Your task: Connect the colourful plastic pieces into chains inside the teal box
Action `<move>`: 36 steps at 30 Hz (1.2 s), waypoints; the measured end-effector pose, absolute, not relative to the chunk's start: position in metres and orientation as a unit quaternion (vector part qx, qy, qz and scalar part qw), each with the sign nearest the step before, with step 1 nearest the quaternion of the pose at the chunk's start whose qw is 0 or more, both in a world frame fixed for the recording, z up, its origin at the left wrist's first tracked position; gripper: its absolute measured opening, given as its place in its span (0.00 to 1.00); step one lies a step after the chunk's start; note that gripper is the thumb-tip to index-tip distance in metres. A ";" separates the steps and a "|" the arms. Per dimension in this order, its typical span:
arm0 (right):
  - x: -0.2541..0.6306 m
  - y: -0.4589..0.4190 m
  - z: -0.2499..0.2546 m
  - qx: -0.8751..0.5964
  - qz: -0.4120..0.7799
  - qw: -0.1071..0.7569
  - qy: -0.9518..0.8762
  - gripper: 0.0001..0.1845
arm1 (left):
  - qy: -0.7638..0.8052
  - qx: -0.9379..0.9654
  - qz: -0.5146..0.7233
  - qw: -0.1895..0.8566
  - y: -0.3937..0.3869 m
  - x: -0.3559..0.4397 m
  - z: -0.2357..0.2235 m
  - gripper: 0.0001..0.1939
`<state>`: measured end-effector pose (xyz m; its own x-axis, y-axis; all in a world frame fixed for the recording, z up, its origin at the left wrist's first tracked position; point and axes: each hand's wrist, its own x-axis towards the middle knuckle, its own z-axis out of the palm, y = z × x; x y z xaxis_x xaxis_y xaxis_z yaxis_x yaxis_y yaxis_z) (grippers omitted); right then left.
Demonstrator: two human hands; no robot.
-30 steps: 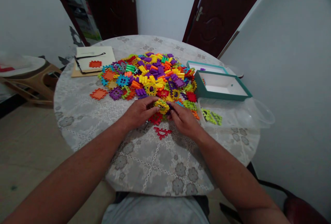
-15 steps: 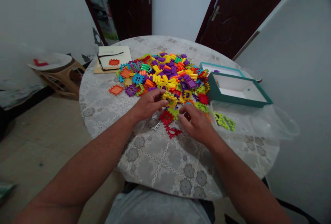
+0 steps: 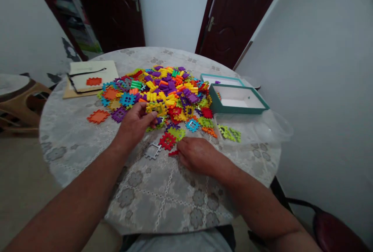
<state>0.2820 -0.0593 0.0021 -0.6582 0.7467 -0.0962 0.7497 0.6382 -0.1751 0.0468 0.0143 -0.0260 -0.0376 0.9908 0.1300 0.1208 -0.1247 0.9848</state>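
Note:
My left hand pinches a yellow square interlocking building piece with a window-like opening, at the front of the heap. Over a red building piece, my right hand has its fingers curled down. Most of that piece is hidden under the hand. Between the two hands lie a red square building piece, a light green one and a grey one, flat on the tablecloth. Behind them rises a heap of colourful plastic building pieces.
At the right stand a green-edged box and its lid. A clear plastic tray holds light green pieces. On the left, eyeglasses and an orange piece rest on a book. A patterned cloth covers the round table.
The view has turned right, so everything sits further left. My right hand has come down over the red piece nearest me, its fingers now curled. The left hand still holds the yellow piece.

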 end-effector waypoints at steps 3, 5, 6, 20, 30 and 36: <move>0.307 -0.047 0.017 0.458 -0.082 -0.065 0.883 0.09 | 0.520 0.566 0.490 0.411 0.015 0.046 -0.026 0.17; 0.332 -0.039 0.026 0.514 -0.055 -0.136 0.845 0.09 | 0.525 0.585 0.470 0.401 0.014 0.045 -0.027 0.19; 0.346 -0.036 0.029 0.549 -0.033 -0.163 0.819 0.10 | 0.525 0.595 0.460 0.398 0.014 0.045 -0.027 0.19; 0.366 -0.014 0.008 0.573 -0.057 -0.306 0.758 0.11 | 0.455 0.680 0.363 0.446 0.003 0.056 -0.038 0.20; 0.280 -0.038 -0.018 0.456 -0.240 -0.336 0.788 0.15 | 0.406 0.737 0.338 0.421 -0.003 0.060 -0.039 0.21; 0.296 -0.034 -0.001 0.526 -0.235 -0.311 0.756 0.10 | 0.390 0.789 0.335 0.336 -0.006 0.061 -0.037 0.24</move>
